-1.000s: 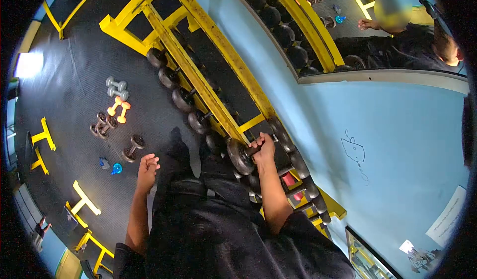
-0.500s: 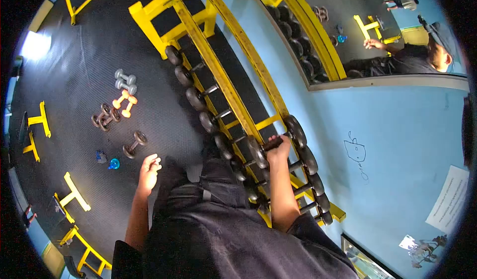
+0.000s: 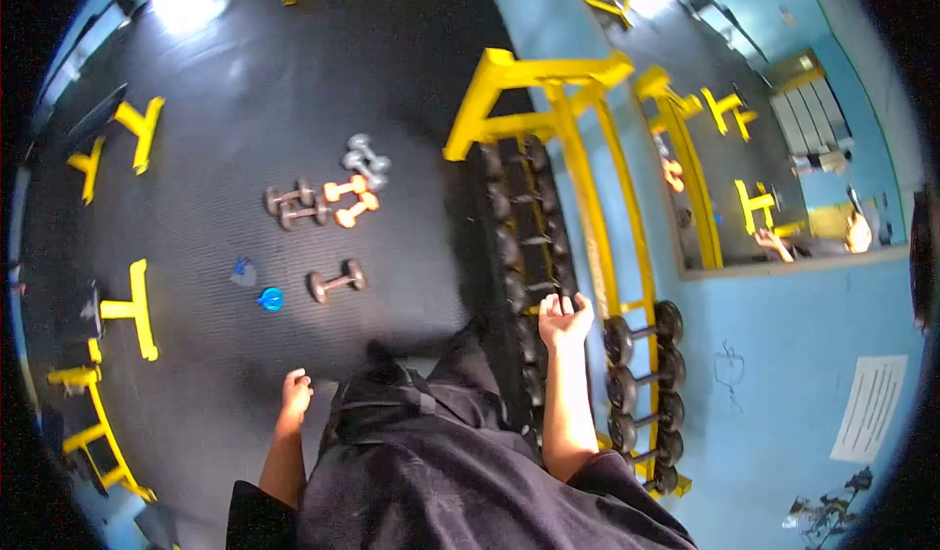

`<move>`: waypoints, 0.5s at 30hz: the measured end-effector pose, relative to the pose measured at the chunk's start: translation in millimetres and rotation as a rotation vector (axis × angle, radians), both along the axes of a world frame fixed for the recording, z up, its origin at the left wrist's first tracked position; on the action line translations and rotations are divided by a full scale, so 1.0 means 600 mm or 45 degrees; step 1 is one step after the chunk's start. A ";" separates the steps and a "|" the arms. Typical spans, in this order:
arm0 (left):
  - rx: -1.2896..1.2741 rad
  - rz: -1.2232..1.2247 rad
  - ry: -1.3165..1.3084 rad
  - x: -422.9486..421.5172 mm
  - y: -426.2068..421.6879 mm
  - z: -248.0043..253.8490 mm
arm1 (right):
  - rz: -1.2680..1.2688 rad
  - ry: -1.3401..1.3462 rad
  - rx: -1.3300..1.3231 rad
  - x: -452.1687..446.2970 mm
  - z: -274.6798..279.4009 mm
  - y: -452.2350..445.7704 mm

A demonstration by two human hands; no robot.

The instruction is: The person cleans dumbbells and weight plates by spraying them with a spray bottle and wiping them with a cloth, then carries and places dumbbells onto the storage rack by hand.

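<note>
My right hand (image 3: 565, 323) is raised beside the yellow dumbbell rack (image 3: 597, 227), palm up and fingers loosely apart, holding nothing. Just right of it, a black dumbbell (image 3: 643, 333) rests on the upper tier, the first in a row of several. Over the floor on the left, my left hand (image 3: 296, 395) hangs with fingers loosely bent and nothing visible in it. Ahead of that hand lies a single brown dumbbell (image 3: 338, 281).
More brown dumbbells (image 3: 297, 205), orange dumbbells (image 3: 351, 201) and grey dumbbells (image 3: 366, 161) lie on the black floor. A blue round item (image 3: 271, 299) is left of them. Yellow frames (image 3: 142, 310) stand at left; a mirror (image 3: 774, 159) hangs on the blue wall.
My right hand has let go of the dumbbell on the rack's upper tier and drawn away to its left. The view has turned and my body has shifted back from the rack.
</note>
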State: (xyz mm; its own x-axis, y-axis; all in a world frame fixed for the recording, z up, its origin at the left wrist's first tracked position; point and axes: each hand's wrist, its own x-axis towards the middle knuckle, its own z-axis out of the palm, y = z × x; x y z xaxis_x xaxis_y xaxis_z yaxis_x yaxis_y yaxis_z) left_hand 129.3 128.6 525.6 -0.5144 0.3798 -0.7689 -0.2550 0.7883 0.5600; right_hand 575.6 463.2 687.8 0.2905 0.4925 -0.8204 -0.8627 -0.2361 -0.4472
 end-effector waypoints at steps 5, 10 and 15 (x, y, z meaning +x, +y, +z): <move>-0.039 0.157 0.240 -0.112 -0.252 -0.141 | 0.856 -0.062 0.032 -0.210 -0.083 -0.037; -0.220 0.071 0.158 -0.156 -0.286 -0.163 | 1.550 -0.410 -0.218 -0.370 -0.191 -0.078; 0.002 0.213 0.122 -0.215 -0.195 -0.057 | 2.146 -0.783 -0.118 -0.504 -0.254 -0.092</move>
